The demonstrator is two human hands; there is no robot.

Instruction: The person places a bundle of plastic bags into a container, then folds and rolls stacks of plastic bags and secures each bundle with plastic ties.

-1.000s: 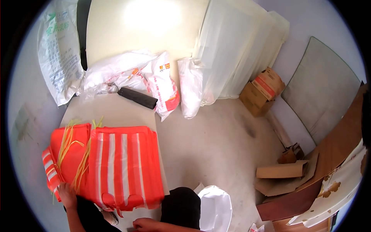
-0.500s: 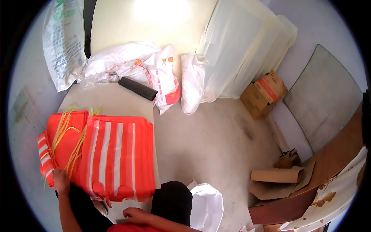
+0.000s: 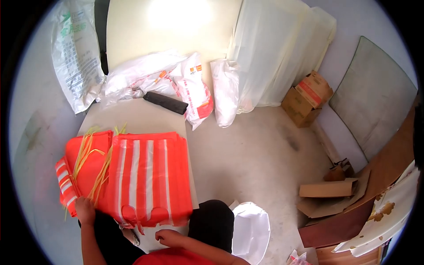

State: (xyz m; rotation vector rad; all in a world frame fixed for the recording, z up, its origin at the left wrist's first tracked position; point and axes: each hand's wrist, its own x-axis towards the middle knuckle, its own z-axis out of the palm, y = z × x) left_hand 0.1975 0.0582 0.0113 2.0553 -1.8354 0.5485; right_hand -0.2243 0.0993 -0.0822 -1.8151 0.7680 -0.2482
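Note:
A stack of orange-red cloth pieces with white stripes (image 3: 152,176) lies on the near part of the table, with curved cut edges toward me. On its left is a plain orange-red stack (image 3: 93,152), with loose yellow strips (image 3: 84,155) across it. A narrow folded striped bundle (image 3: 66,183) sits at the far left edge. My left hand (image 3: 85,210) is at the near end of this bundle, its fingers closed on it; the fingertips are partly hidden. Over my lap, my right hand (image 3: 171,238) is loosely curled, apart from the stacks, and nothing shows in it.
A dark rolled item (image 3: 165,103) lies on the table's far end (image 3: 128,115), before white printed sacks (image 3: 194,88). A white-lined bin (image 3: 251,232) stands right of my knee. Cartons (image 3: 304,100) stand by the wall; an opened cardboard box (image 3: 327,194) is at the right.
The whole view has shifted, so the scene sits further right in the picture. My left hand stays at the folded bundle and my right hand stays curled over my lap.

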